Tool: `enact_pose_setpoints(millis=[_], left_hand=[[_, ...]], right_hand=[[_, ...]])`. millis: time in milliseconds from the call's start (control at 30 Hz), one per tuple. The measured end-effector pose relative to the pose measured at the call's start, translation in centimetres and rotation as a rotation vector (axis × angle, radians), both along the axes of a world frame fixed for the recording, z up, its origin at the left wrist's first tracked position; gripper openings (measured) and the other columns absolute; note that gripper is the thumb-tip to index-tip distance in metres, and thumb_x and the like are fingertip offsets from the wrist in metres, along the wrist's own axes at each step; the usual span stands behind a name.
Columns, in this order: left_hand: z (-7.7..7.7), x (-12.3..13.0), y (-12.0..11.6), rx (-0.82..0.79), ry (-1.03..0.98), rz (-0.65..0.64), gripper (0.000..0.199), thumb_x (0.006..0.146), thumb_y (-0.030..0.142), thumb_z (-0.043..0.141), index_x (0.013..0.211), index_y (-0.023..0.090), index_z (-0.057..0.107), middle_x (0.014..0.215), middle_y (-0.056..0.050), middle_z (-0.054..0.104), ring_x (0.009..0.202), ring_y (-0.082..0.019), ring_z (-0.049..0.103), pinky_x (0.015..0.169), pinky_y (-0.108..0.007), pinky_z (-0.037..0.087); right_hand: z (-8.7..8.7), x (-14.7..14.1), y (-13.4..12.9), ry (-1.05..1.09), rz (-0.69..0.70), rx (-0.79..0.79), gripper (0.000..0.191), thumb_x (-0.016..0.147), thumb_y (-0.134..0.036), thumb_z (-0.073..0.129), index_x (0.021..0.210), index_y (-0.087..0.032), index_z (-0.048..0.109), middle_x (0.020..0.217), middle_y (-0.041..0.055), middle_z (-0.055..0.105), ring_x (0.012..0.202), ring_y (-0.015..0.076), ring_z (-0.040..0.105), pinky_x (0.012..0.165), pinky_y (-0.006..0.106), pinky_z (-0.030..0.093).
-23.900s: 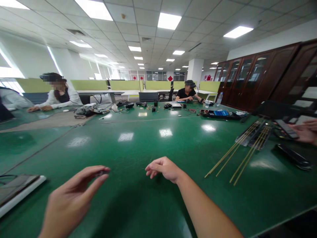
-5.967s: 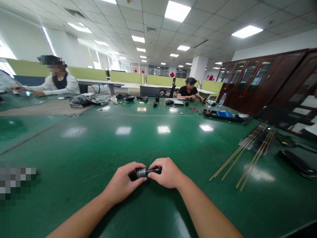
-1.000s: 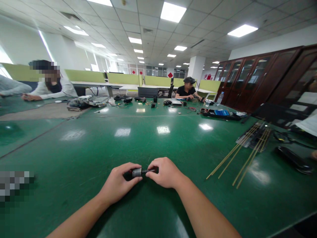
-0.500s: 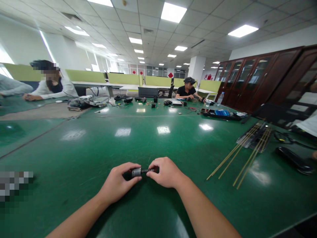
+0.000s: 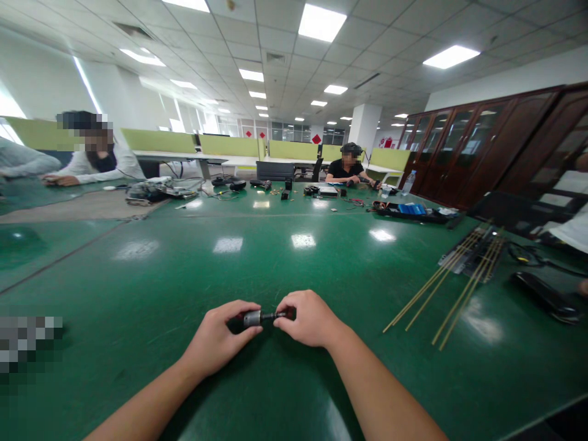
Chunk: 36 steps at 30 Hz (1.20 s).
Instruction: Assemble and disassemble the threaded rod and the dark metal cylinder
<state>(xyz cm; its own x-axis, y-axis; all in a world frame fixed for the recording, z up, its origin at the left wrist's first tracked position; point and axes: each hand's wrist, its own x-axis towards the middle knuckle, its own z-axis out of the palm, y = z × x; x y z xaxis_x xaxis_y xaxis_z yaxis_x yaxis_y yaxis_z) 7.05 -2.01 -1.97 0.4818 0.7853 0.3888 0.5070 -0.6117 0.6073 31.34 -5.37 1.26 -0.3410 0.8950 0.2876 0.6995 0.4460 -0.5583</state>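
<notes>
My left hand [image 5: 219,338] is closed around a dark cylindrical tool with a silver collar [image 5: 252,318], held level a little above the table. From its right end a thin dark shaft [image 5: 267,316] points toward my right hand [image 5: 307,318]. The fingertips of that hand are pinched on the far end of the shaft, where a small dark reddish part shows between the fingers. My palm and fingers hide the rear of the tool, so its exact kind cannot be made out.
Thin brass-coloured rods [image 5: 452,288] lie at the right, near a black elongated case [image 5: 544,298]. A long black tray [image 5: 413,211] and a bottle [image 5: 408,182] stand farther back. Electronic parts [image 5: 156,190] lie at the far left. Two people sit across the green table [image 5: 257,269].
Both hands keep the same grip on the tool and shaft. The right fingertips have shifted very slightly; nothing else has visibly moved near my hands.
</notes>
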Motion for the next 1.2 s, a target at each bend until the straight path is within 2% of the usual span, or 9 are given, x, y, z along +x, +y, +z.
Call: enact_pose_setpoints(millis=[367, 633, 1200], left_hand=[[0.18, -0.04, 0.04, 0.016, -0.018, 0.013, 0.029, 0.08, 0.036, 0.073, 0.108, 0.027, 0.069, 0.105, -0.003, 0.071, 0.098, -0.023, 0.066, 0.089, -0.035, 0.052], [0.1, -0.09, 0.1, 0.019, -0.015, 0.013, 0.03, 0.081, 0.037, 0.073, 0.109, 0.028, 0.068, 0.106, -0.003, 0.071, 0.099, -0.023, 0.066, 0.09, -0.037, 0.052], [0.13, -0.25, 0.26, 0.021, -0.012, 0.011, 0.03, 0.082, 0.035, 0.071, 0.11, 0.027, 0.068, 0.106, -0.003, 0.071, 0.098, -0.023, 0.066, 0.089, -0.036, 0.052]], right_hand=[[0.02, 0.1, 0.06, -0.012, -0.004, 0.002, 0.015, 0.081, -0.034, 0.069, 0.09, -0.022, 0.074, 0.08, 0.001, 0.069, 0.073, 0.0147, 0.059, 0.068, 0.025, 0.04], [0.54, 0.04, -0.13, -0.038, -0.021, -0.03, 0.016, 0.082, -0.033, 0.069, 0.092, -0.022, 0.074, 0.082, 0.0019, 0.07, 0.075, 0.0156, 0.061, 0.069, 0.026, 0.041], [0.36, 0.24, 0.02, -0.02, -0.025, -0.025, 0.016, 0.082, -0.033, 0.07, 0.092, -0.022, 0.074, 0.081, 0.0016, 0.07, 0.074, 0.0148, 0.061, 0.068, 0.026, 0.041]])
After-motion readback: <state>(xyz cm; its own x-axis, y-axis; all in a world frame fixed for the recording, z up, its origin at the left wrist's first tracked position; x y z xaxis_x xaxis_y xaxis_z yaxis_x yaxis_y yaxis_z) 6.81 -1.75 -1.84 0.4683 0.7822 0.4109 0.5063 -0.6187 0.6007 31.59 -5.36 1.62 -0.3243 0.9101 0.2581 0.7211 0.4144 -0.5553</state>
